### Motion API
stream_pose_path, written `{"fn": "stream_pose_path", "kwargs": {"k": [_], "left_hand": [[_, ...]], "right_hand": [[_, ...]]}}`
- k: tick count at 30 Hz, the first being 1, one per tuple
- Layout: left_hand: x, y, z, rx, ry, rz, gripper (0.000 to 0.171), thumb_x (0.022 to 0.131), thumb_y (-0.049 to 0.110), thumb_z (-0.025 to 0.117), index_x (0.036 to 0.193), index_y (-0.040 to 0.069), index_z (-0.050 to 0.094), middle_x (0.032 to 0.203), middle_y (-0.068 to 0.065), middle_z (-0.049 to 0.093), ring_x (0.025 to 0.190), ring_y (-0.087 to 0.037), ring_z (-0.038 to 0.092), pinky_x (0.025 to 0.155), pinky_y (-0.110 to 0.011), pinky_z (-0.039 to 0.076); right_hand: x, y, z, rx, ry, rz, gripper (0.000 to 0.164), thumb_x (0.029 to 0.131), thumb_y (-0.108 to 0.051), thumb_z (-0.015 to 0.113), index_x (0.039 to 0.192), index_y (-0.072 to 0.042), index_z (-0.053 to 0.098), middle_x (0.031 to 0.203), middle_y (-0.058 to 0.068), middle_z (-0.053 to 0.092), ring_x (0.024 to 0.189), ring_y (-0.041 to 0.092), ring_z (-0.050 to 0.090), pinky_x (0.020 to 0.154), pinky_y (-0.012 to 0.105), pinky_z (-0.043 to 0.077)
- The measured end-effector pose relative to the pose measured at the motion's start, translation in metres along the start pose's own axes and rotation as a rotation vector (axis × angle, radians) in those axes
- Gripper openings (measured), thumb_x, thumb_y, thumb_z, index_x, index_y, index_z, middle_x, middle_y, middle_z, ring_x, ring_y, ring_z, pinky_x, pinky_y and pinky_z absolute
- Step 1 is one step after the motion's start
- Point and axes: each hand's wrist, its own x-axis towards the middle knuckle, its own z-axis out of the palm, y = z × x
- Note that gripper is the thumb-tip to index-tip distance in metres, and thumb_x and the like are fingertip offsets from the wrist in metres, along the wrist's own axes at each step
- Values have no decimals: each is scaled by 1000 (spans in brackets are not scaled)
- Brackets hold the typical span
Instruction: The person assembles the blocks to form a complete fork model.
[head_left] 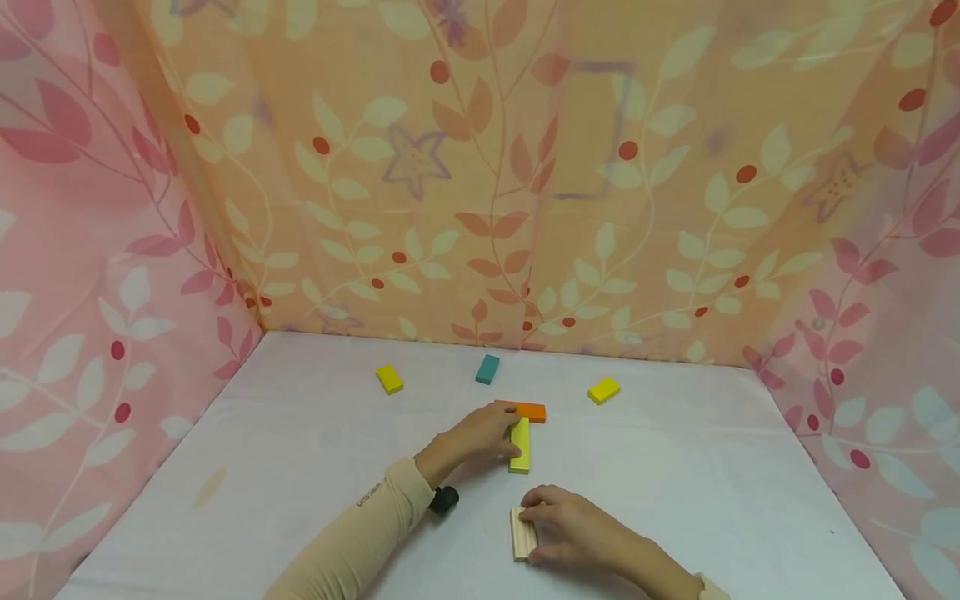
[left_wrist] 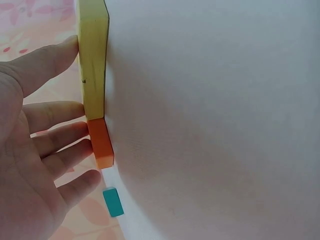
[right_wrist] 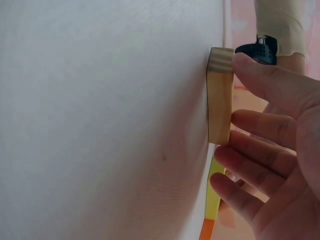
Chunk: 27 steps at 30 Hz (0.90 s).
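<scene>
My left hand (head_left: 480, 433) reaches over a yellow wooden block (head_left: 520, 446), its thumb and index fingertip resting along the block's upper edge. Other fingertips of that hand lie at an orange block (head_left: 531, 412), which sits crosswise at the yellow block's far end; in the left wrist view the two meet end to side. Nearer the body, my right hand (head_left: 573, 529) touches a plain wood block (head_left: 522, 535) with thumb and index fingertip, the fingers only slightly bent. In the right wrist view this plain block (right_wrist: 220, 100) lies flat on the white cloth, its grooved end showing.
A yellow block (head_left: 389, 378) lies at the back left, a teal block (head_left: 487, 369) at the back middle, and another yellow block (head_left: 603, 390) at the back right. White cloth (head_left: 675, 467) covers the table. Floral curtains (head_left: 480, 167) enclose its back and sides.
</scene>
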Motion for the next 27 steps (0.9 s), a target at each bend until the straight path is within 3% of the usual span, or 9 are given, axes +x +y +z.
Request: {"fn": "stream_pose_path", "kwargs": {"k": [9,21,27], "left_hand": [[2,-2,0,8,-4,-4,62,85,40,74,137,13,56,149,-4,47,135,-21,46,113,-39,40],[2,-1,0,-21,-12,-12,62,85,39,75,138,13,56,149,-3,47,136,-21,46,113,-40,39],[1,0,0,-38,-13,-22,62,85,38,75,138,13,56,150,-3,47,136,-21,46,114,-41,39]], "right_hand": [[4,-4,-5,-11,-52,26,44,84,-39,75,114,-8,71,116,-4,61,105,6,61,87,23,54],[3,-4,-2,-28,-24,0,43,84,-39,75,113,-7,71,115,-3,62,103,7,61,85,22,54],[3,-4,-3,-9,-57,29,43,83,-37,76,114,-8,71,115,-4,62,102,4,60,85,21,54]]}}
